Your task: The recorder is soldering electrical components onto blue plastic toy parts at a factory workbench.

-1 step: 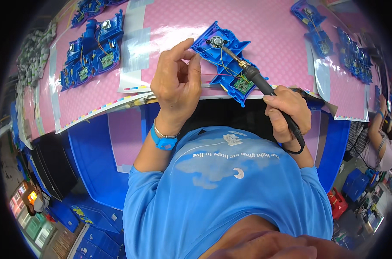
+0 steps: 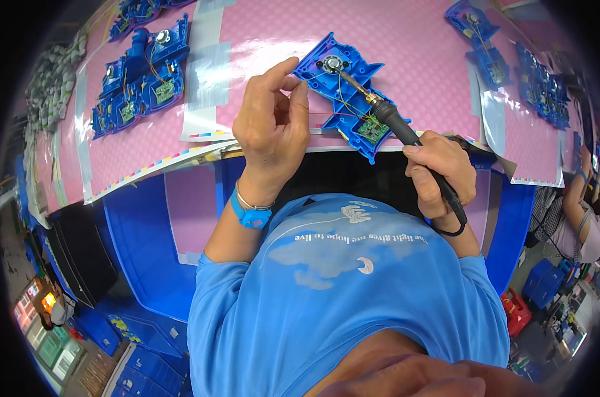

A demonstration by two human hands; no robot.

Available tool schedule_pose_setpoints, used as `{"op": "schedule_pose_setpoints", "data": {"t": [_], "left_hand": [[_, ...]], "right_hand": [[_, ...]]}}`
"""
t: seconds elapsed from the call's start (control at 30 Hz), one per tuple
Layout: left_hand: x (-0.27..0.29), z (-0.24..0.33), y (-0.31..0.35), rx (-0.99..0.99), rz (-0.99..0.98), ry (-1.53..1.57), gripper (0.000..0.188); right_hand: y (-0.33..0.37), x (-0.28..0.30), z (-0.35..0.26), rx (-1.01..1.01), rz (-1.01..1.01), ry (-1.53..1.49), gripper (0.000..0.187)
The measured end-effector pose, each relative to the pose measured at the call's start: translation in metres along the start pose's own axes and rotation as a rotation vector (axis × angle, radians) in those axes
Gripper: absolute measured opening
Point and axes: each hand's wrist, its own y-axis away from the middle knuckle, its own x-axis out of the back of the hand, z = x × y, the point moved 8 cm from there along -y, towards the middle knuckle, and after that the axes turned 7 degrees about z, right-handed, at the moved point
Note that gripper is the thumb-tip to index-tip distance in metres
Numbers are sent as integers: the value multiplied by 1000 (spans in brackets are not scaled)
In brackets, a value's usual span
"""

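My right hand [image 2: 444, 171] is wrapped round the black handle of a soldering iron [image 2: 395, 121], its cable looping by the wrist. The iron slants up and left, and its tip meets a round metal speaker-like part [image 2: 332, 63] in a blue plastic housing half [image 2: 363, 68]. Thin wires run from that part to a green circuit board [image 2: 371, 130] lower in the housing. At the housing's left corner, my left hand [image 2: 271, 126] has thumb and index finger closed on the edge; the other fingers curl behind. A blue wristband [image 2: 252, 217] circles that wrist.
Similar blue housings with boards and wires lie at the left [image 2: 138, 79] and right [image 2: 541, 86] of the pink-covered table [image 2: 257, 26]. Blue bins [image 2: 144, 245] stand below the table's near edge. Another person's arm [image 2: 576, 205] shows at the far right.
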Motion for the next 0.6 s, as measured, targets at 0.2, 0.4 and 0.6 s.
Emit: {"op": "schedule_pose_setpoints", "data": {"t": [0.2,0.4,0.6], "left_hand": [[-4,-3,1,-57,-6,-48,34],[-5,-3,1,-58,-5,-48,35],[-5,-6,2,-41,-1,-32,36]], "right_hand": [[-1,-3,3,-8,-9,-28,23],[1,-4,6,1,-21,-10,24],[0,-7,7,5,-32,-6,24]]}}
